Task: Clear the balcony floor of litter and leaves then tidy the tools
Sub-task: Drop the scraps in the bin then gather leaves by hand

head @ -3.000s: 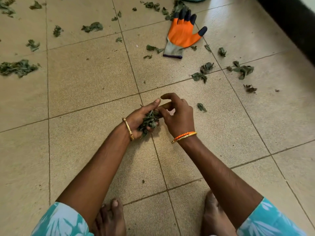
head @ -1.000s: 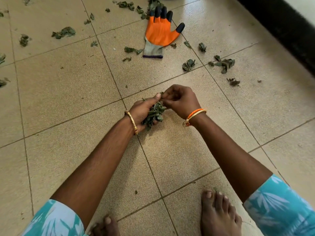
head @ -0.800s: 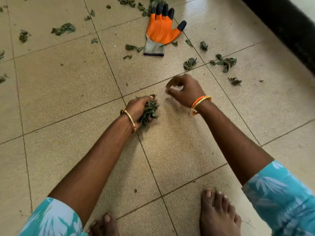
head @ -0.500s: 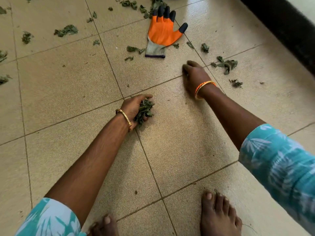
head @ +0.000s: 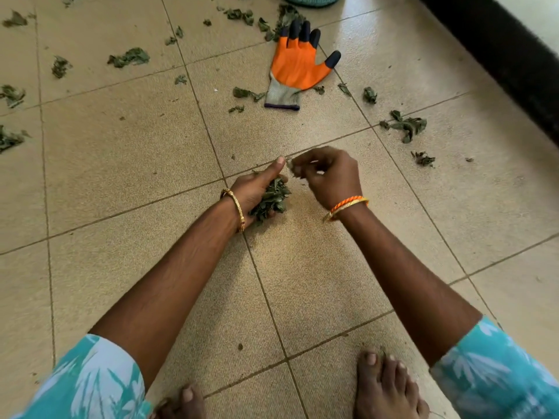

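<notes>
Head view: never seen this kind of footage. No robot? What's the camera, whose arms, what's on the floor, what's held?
No robot here: a person works with bare hands, and the single wide-angle camera sits on their head, looking forward and down. So the arms entering from the bottom are the wearer's own, and the bare feet at the bottom edge are theirs too.

The surface is a beige tiled floor strewn with scattered leaves. An orange glove lies flat farther out, untouched.

The left hand grips a bunch of collected leaves. The right hand is beside it, fingers curled, pinching what seems to be a small leaf scrap at the fingertips; motion blur makes that part uncertain.
</notes>
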Demonstrator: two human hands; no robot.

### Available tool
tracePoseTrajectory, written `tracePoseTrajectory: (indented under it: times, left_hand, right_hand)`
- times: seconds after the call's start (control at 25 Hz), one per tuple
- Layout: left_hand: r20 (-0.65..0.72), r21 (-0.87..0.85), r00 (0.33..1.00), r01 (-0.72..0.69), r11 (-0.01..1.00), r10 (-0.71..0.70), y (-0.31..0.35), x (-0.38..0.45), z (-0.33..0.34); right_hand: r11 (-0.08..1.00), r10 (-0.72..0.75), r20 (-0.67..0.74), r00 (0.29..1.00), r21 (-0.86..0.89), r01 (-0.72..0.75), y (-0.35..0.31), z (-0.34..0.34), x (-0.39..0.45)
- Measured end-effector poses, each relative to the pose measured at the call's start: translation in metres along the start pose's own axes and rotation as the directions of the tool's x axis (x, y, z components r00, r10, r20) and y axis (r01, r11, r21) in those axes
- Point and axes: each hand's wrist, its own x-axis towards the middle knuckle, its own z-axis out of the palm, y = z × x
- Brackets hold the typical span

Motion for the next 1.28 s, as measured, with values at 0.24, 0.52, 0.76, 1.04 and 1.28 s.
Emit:
tracePoseTrajectory:
  times: [0.24, 0.52, 0.76, 1.04, 1.28]
  left_hand:
    - [0.062, -0.067, 0.997, -0.048, 0.997, 0.052, 0.001, -0.007, 0.014]
    - [0.014, -0.123, 0.998, -0.060, 0.991, 0.062, 0.012, 0.001, 0.025]
    - [0.022, -0.089, 1.000, -0.015, 0.996, 0.017, 0.021, 0.005, 0.035]
    - [0.085, -0.034, 0.996, -0.026, 0.999, 0.028, 0.024, 0.005, 0.047]
    - [0.074, -0.091, 0.997, -0.016, 0.996, 0.022, 0.012, 0.009, 0.040]
  right_hand:
    - [0.991, 0.049, 0.025, 0.998, 0.123, -0.052, -0.009, 0.001, -0.019]
    - [0.996, 0.069, 0.011, 0.998, 0.055, -0.069, -0.002, -0.021, -0.005]
    - [0.744, 0.170, -0.172, 0.970, -0.624, -0.241, 0.059, -0.082, 0.074]
    - [0.745, 0.126, -0.105, 0.986, -0.646, -0.164, 0.098, -0.076, 0.113]
    - [0.805, -0.053, -0.158, 0.986, -0.591, -0.052, 0.099, -0.075, 0.086]
